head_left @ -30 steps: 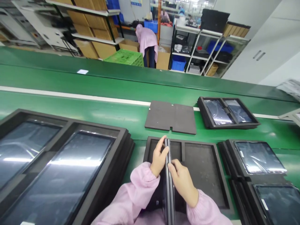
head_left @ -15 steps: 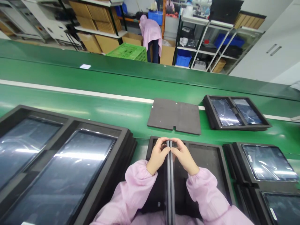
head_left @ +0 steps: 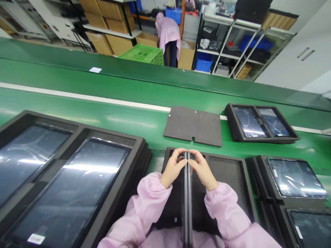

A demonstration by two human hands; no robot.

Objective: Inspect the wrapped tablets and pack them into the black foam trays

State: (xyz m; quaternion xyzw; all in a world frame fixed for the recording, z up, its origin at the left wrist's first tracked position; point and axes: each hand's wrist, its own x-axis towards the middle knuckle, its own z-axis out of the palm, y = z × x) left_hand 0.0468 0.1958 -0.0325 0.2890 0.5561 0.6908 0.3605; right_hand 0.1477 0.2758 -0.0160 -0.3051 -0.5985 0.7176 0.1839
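Note:
Two thin flat panels [head_left: 188, 199], seen edge-on, stand upright side by side between my hands. My left hand [head_left: 174, 167] grips their far end from the left, thumb and fingers closed on the edges. From the right, my right hand [head_left: 202, 168] grips the same end, its thumb close to the left one. Whether each hand holds one panel or both is hard to make out. Beneath them lies a black foam tray [head_left: 227, 175] with two recesses, the left one partly hidden by my arm and the panels.
At left, stacked foam trays [head_left: 138, 151] hold film-covered screens [head_left: 85, 175]. More trayed screens [head_left: 296, 177] lie at right and far right [head_left: 249, 122]. A flat foam sheet [head_left: 192, 125] rests on the green bench [head_left: 124, 127]. Beyond, a person in pink [head_left: 169, 32] bends near a green crate [head_left: 143, 54].
The view has shifted slightly, bringing a white label on the near left screen into sight. Both hands keep their grip on the panels, with hardly any movement.

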